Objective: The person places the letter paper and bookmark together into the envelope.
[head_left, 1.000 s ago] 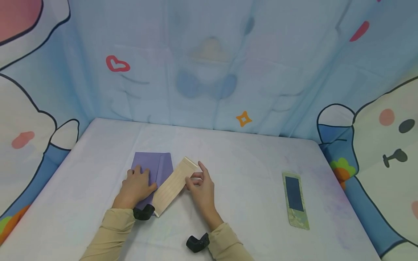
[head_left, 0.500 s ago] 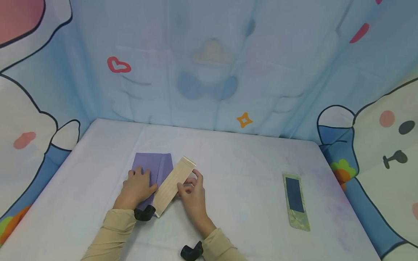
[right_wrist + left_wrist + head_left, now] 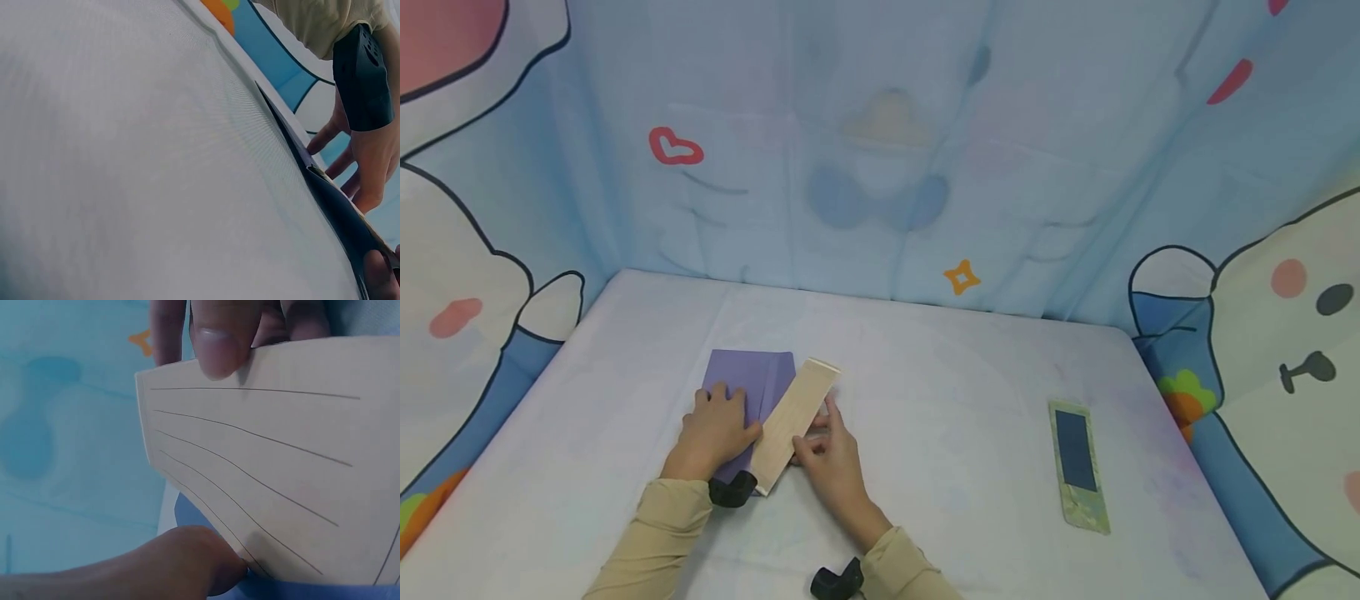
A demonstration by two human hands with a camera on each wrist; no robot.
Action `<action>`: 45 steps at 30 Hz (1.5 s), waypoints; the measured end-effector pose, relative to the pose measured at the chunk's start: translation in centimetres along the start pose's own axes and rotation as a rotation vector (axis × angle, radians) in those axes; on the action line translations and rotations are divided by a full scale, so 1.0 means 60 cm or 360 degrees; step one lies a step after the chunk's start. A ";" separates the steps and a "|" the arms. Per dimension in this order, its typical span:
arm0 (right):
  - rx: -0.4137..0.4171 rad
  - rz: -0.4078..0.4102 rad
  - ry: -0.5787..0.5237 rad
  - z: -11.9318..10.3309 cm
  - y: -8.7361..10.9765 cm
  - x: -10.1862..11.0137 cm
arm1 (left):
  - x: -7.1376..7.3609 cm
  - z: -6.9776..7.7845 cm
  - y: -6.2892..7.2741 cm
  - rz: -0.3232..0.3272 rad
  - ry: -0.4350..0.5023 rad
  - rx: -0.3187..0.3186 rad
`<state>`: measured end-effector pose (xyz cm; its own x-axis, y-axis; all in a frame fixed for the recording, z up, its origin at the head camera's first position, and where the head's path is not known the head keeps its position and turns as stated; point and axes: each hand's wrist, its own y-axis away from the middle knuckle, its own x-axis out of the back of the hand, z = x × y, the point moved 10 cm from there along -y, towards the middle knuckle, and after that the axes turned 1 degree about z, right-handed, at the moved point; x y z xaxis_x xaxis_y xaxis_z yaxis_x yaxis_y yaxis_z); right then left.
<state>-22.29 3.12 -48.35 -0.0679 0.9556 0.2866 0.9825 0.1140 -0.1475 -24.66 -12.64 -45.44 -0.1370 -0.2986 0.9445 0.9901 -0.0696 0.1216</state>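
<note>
A flat purple folder-like piece [image 3: 745, 367] lies on the table, left of centre in the head view. My left hand [image 3: 713, 435] rests on it with the fingers spread, its thumb at the edge of a long cream lined paper panel [image 3: 793, 417]. That panel leans out from the purple piece at a slant. My right hand [image 3: 837, 467] pinches the panel's right edge, thumb on top and other fingers partly hidden behind. Close up in the left wrist view, thin dark lines run along the cream paper [image 3: 269, 444]. Its underside looks dark blue in the right wrist view.
A narrow green card-like piece [image 3: 1081, 467] with a dark blue rectangle lies to the right on the white-covered table [image 3: 940, 400]. A blue cartoon-print curtain [image 3: 880, 233] surrounds the table's back and sides. Each wrist bears a black device.
My right hand has moved left and slightly down along the panel's edge, and the panel's upper end has swung left toward the purple piece. My left hand stays in place.
</note>
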 end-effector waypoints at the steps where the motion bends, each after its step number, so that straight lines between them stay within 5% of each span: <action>1: 0.0000 -0.0014 -0.0007 0.001 -0.001 -0.002 | 0.000 0.000 0.001 0.0005 -0.0002 0.0001; 7: 0.0003 -0.0076 0.0025 0.001 -0.002 -0.012 | 0.002 0.000 0.001 0.0040 -0.0008 0.0000; 16: 0.0079 -0.0079 0.0361 -0.009 -0.011 -0.016 | 0.005 0.002 0.000 0.0072 -0.0033 -0.0015; 21: 0.0113 -0.0047 0.0392 -0.012 -0.009 -0.013 | 0.002 0.001 0.000 0.0076 -0.0045 -0.0019; 26: 0.0468 0.0021 0.0751 -0.044 0.004 -0.009 | 0.000 0.004 0.001 0.0071 -0.0040 -0.0026; 29: 0.0755 -0.0030 0.1112 -0.066 0.017 -0.025 | 0.002 0.007 0.002 0.0081 -0.0045 -0.0037; 32: 0.0891 -0.0139 0.1310 -0.070 0.026 -0.044 | 0.004 0.010 0.003 0.0089 -0.0047 -0.0046; 45: 0.0831 -0.0334 0.1437 -0.052 0.025 -0.062 | 0.004 0.009 0.001 0.0108 -0.0079 -0.0058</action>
<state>-20.00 -1.10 -46.69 0.1370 0.3722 0.9180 0.7553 0.5604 -0.3399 -24.60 -12.19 -45.03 -0.0672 -0.2563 0.9643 0.9952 -0.0860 0.0465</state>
